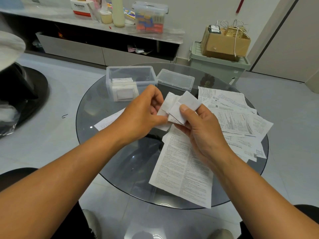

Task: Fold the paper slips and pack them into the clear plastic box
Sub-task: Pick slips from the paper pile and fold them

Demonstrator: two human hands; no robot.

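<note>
Both hands' grip, left (146, 111) and right (198, 125), on folded slip (179, 106) above table edge (79, 118)

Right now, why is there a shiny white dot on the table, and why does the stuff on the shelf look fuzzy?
In the head view, the dot is glare from a light on the glass table; the shelf items look soft and far away, while the hands' folded slip looks clearer; the wide lens bends straight edges near the picture's sides.

Left grip (146, 112) and right grip (195, 125) pinch together, forearms outstretched.
</note>
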